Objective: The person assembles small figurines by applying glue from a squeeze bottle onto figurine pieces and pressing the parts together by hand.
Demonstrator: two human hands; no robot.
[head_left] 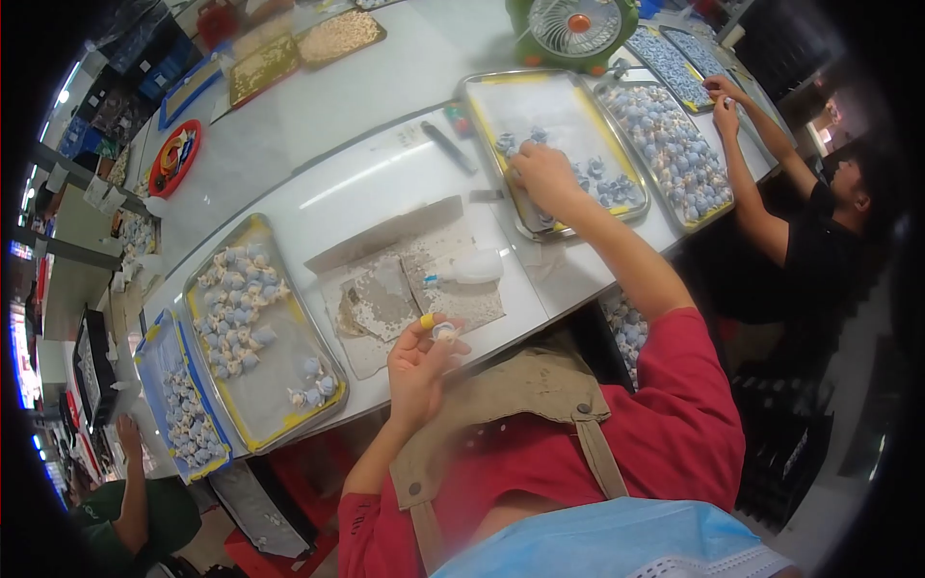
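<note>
My left hand (420,371) is raised near the table's front edge, yellow tape around one finger. Its fingers pinch a small white and blue-grey figure piece (444,331). Reaching across to the right, my right hand (551,181) is down in a metal tray (491,94) edged with yellow tape. The fingers are drawn together at small blue-grey parts (535,134); whether one is gripped is hidden. More such parts (605,181) lie in the tray's near half. A white squeeze bottle (474,267) with a blue tip rests on a cardboard piece (366,339) before me.
A tray of blue-and-cream figures (236,313) stands at left, beside a blue tray (188,424). Another full tray (667,144) is at right, near a co-worker's hands (723,104). A dark flat tool (448,146), a green fan (576,27) and a red basket (175,159) stand farther back.
</note>
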